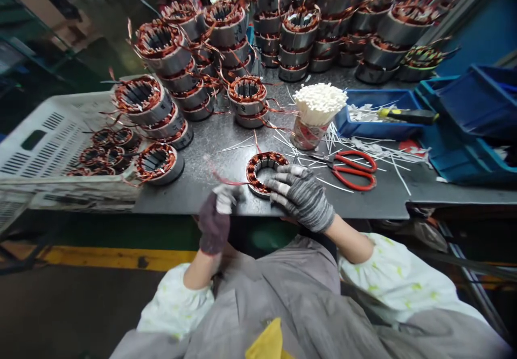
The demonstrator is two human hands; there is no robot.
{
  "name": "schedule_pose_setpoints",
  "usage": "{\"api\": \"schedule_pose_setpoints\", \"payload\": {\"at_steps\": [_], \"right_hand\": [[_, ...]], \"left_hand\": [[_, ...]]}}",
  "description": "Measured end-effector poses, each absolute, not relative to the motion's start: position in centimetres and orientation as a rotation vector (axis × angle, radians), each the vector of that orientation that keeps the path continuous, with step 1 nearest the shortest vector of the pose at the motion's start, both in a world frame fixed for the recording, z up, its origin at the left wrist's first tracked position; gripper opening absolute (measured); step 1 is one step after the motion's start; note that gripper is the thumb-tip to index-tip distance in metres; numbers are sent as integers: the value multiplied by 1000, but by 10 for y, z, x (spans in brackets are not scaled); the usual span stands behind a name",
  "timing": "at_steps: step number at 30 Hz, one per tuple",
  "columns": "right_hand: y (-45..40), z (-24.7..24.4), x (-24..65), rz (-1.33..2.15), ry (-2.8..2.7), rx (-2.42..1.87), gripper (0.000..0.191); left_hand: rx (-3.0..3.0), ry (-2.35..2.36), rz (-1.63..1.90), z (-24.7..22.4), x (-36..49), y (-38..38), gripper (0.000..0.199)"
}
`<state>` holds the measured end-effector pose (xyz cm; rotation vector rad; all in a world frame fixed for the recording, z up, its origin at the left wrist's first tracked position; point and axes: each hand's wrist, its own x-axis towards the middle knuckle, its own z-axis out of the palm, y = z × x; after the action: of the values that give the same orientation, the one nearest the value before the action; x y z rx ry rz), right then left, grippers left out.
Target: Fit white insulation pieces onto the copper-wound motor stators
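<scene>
Left grip (220, 221) bunched, fingers together at a red lead wire (236, 184), clamp unclear; just beneath the right grip, on the worktop (189, 197), a copper-wound stator (253, 171), probably heavy and stiff, windings delicate, safest held by its steel rim; right grip (301, 202) fingers apart, draped over it, unclamped.

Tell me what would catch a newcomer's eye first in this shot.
Stacked copper-wound motor stators rise in columns across the back of the dark workbench. At the front, the right hand in a grey striped glove lies over a single stator, with red-handled scissors to its right. A bundle of white sleeves stands in a cup beyond them.
</scene>
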<state>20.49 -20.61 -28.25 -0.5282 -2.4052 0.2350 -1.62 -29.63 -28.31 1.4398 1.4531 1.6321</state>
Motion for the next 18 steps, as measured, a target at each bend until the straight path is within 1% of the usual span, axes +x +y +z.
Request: {"api": "schedule_pose_setpoints", "payload": {"at_steps": [3,4,7,10,12,15,18], "right_hand": [[-211,-287,199,207,-2289,-570,28],[-213,-287,197,204,-2262,-608,28],[-214,-281,199,315,-2233,-621,24],[-202,-267,213,622,-2107,-540,19],[-183,-257,228,762,-1792,-742,21],[-140,-248,243,730,-1249,-1146,24],[-96,-247,244,633,-1144,-1257,21]], "left_hand": [[1923,1278,1330,-274,-6,-312,17],[2135,1241,1213,-270,-5,-308,16],[2657,1343,937,-261,-15,-281,31],[2720,1435,894,-261,-29,-252,29],[2725,1421,904,-262,-31,-245,25],[2796,1518,933,-261,-19,-256,24],[2875,1635,902,-257,0,-273,23]]}}
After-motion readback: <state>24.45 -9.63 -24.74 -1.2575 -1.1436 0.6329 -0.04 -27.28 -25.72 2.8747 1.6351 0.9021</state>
